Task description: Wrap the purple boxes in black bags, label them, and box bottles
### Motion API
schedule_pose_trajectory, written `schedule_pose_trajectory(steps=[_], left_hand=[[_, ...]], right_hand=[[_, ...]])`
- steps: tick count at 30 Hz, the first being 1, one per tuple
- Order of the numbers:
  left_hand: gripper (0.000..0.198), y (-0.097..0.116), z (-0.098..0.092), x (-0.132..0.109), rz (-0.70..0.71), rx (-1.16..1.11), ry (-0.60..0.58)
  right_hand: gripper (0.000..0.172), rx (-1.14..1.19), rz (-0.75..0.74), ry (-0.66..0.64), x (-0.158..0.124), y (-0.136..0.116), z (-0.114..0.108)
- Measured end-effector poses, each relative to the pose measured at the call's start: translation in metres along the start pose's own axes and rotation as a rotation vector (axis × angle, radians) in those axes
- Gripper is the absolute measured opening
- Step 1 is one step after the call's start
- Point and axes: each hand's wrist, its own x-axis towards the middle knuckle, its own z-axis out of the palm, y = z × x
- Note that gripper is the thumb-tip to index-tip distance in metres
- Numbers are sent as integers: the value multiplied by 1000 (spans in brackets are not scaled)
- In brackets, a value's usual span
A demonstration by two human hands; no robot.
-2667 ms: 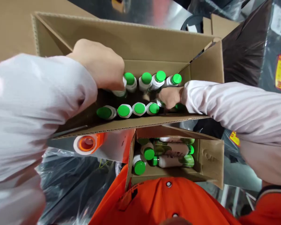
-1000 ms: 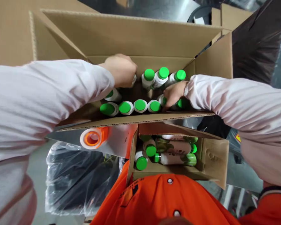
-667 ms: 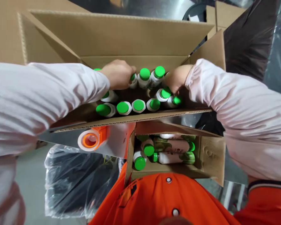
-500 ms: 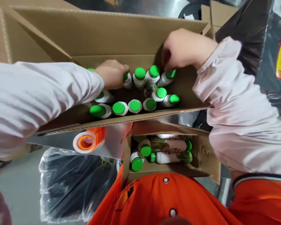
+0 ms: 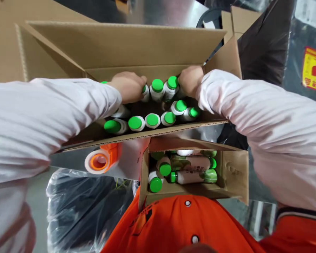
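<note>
A long open carton (image 5: 147,45) holds several white bottles with green caps, standing in a back and a front row. My left hand (image 5: 129,87) is curled round a bottle (image 5: 145,94) in the back row, covering part of its cap. At the right end of that row, my right hand (image 5: 191,81) is closed over a bottle (image 5: 181,92), whose cap is hidden under the fingers. Between my hands stand two capped bottles, one (image 5: 157,88) beside the other (image 5: 171,86). Along the front wall, another bottle (image 5: 152,120) stands among several like it.
Nearer my body, a smaller carton (image 5: 233,172) holds upright and lying bottles (image 5: 195,176). To its left lies an orange tape dispenser (image 5: 101,161). A plastic-wrapped dark stack (image 5: 81,211) is at lower left, and a dark wrapped package (image 5: 300,70) at right.
My right hand has moved down and slightly left onto the end bottle, covering its cap. My left hand keeps its place at its bottle. The view has shifted slightly.
</note>
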Motion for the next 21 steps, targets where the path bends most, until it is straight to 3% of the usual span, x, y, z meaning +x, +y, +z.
schedule_pose_trajectory(steps=[3,8,12,16,18,21], left_hand=[[56,-1,-3,0,25,7,43],[48,-1,-13,-7,58,64,122],[50,2,-27,-11,11,45,112],[50,2,-47,-26,-62,9,193],[51,0,-53,-36,-106,3,231],[52,-6,-56,-46,-152,5,238]], right_hand=[[39,-5,57,15,-7,-1,-6],[36,-25,20,253,-19,1,-22],[32,-49,-12,325,-20,2,-26],[35,22,77,390,-26,10,-30],[34,45,70,336,-29,15,-32],[38,86,-218,101,-31,17,-27]])
